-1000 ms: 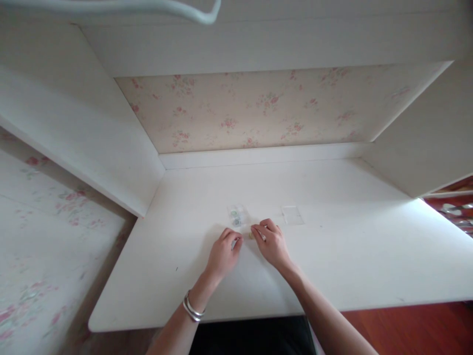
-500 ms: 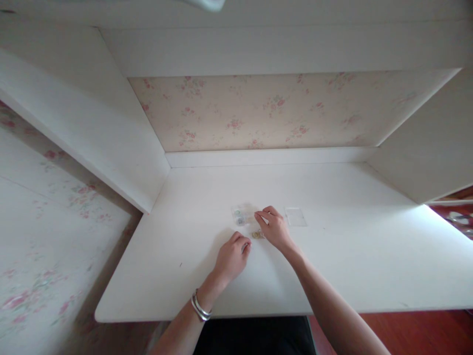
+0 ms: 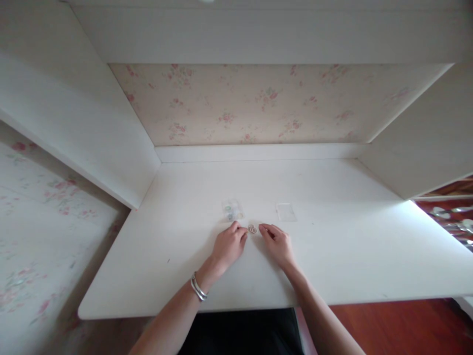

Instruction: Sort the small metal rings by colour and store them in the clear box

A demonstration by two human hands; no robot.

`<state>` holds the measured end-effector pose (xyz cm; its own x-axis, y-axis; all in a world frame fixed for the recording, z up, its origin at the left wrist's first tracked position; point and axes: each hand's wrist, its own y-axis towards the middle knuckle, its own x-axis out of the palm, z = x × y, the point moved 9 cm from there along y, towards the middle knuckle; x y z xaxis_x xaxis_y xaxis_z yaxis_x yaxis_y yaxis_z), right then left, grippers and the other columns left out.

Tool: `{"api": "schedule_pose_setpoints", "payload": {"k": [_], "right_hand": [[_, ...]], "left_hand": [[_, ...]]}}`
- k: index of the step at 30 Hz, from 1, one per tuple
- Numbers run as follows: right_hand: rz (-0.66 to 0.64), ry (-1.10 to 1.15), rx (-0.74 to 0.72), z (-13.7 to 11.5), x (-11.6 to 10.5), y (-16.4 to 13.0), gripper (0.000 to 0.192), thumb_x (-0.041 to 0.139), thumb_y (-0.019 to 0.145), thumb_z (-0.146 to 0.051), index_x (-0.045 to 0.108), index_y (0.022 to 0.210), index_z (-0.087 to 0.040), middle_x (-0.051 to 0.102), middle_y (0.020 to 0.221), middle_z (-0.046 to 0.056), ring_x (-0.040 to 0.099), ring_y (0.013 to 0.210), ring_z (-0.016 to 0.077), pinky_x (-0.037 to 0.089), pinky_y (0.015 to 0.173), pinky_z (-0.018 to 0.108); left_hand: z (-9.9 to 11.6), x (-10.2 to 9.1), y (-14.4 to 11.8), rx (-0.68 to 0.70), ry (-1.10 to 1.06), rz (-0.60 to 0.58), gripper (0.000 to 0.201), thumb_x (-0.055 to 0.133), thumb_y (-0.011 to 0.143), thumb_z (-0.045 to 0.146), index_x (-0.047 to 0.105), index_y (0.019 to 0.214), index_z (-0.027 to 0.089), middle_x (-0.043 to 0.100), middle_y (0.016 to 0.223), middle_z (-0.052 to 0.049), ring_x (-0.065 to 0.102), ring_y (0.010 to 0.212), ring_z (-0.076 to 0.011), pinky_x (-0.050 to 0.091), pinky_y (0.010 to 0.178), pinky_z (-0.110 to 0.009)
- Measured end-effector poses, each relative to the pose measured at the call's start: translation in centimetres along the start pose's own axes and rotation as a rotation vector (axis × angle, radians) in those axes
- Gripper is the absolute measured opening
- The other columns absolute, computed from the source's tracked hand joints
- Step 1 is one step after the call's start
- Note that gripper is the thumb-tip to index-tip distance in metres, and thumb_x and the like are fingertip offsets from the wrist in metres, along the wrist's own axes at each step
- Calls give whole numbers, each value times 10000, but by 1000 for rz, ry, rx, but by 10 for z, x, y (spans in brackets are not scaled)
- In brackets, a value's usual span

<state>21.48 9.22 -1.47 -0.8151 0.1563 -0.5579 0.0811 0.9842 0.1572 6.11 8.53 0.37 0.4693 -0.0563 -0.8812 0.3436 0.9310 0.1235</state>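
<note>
Several small gold-coloured rings [image 3: 252,229] lie in a little cluster on the white desktop between my hands. My left hand [image 3: 229,244] is just left of them, thumb and fingers pinched together, with a hint of something yellowish at the tips. On the other side, my right hand [image 3: 280,245] rests close to the rings, also in a pinch; what it holds, if anything, is too small to see. Beyond my left fingers stands a clear plastic compartment box [image 3: 232,210] with small ring-like pieces in it. A flat clear lid [image 3: 286,212] lies to its right.
The white desk [image 3: 332,246] has side panels [image 3: 99,113] left and right and a low ledge [image 3: 258,153] at the back. A short dark mark or bit [image 3: 168,260] is on the desktop at left. A silver bracelet [image 3: 198,287] circles my left wrist.
My right hand has moved from the compartment box back toward the rings. A yellowish piece now shows at the box's right side. My left hand has stayed beside the rings; the view shifted slightly.
</note>
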Motion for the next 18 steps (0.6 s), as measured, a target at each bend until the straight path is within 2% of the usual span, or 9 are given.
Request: {"api": "schedule_pose_setpoints", "payload": {"k": [6,10,14,18], "right_hand": [[-39,-51,-53,-7,0,-4,351,420,893,-446,693,883,-225,661,765,29,585,643,144,428,619,246],[-46,-118,-108,-10,2,-7,339,395,917,-418,681,916,-235,636,757,22,566,617,124,407,592,225],[-108,-278,-321,-32,14,-16,269,417,922,-322,653,1029,-249,615,812,33,563,712,128,396,669,230],[-149,-481,-480,-51,24,-22,244,472,904,-275,630,1088,-286,596,872,41,529,753,144,358,709,271]], "left_hand": [[0,0,1,-7,-28,9,215,415,923,262,628,945,245,584,926,-16,605,760,-127,476,681,-227],[-4,-11,3,-14,-104,77,205,428,922,265,630,939,231,581,922,-20,596,784,-121,480,740,-226],[-10,-29,15,-18,-66,171,182,459,908,249,628,965,214,568,915,-28,580,829,-130,475,795,-242],[-16,-34,34,-28,8,193,182,475,901,254,647,944,215,563,901,-31,573,835,-136,469,811,-252]]}}
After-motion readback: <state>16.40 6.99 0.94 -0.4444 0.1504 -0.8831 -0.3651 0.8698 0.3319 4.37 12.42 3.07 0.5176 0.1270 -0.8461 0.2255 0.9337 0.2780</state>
